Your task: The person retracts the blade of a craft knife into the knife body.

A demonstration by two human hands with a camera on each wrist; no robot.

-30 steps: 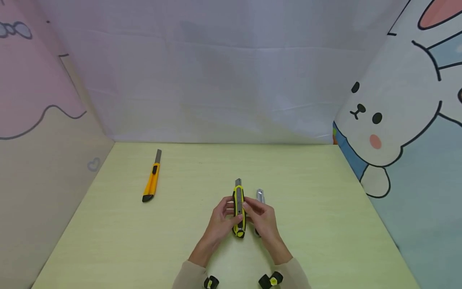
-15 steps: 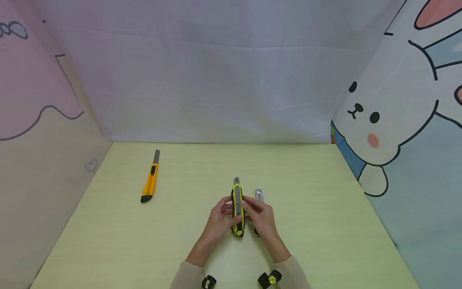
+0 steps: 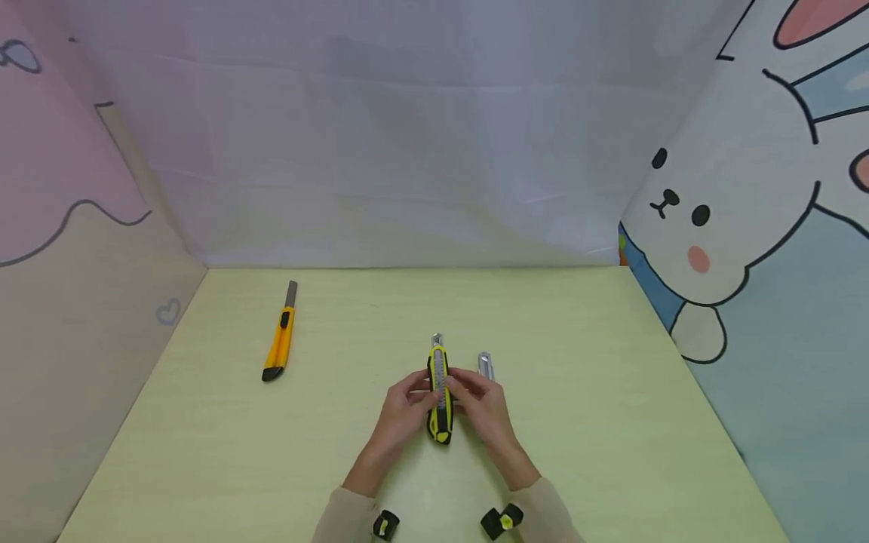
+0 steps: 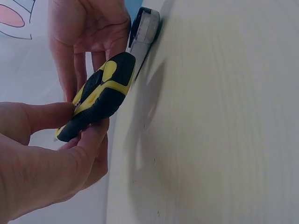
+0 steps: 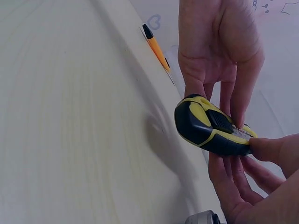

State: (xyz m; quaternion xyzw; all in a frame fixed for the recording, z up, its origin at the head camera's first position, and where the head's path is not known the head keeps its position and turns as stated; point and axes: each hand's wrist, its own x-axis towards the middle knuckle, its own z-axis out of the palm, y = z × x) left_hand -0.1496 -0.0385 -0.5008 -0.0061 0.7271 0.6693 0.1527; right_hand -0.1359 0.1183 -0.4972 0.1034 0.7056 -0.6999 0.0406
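A yellow and black utility knife is held above the table between both hands, its metal nose pointing away from the body. My left hand pinches its left side, thumb on top and fingers beneath. From the other side, my right hand pinches it the same way. The black slider and rounded butt of the utility knife show in the right wrist view. Behind the right hand lies a silver utility knife, mostly hidden in the head view; its dark-and-grey end appears in the left wrist view.
An orange snap-off cutter with a black end cap lies on the left of the pale table, blade extended. A white cloth wall stands behind, with printed panels along both sides.
The view shifts slightly, and both hands carry the yellow and black utility knife a little to the left, still gripping it. The silver knife's lower end becomes hidden behind the right hand.
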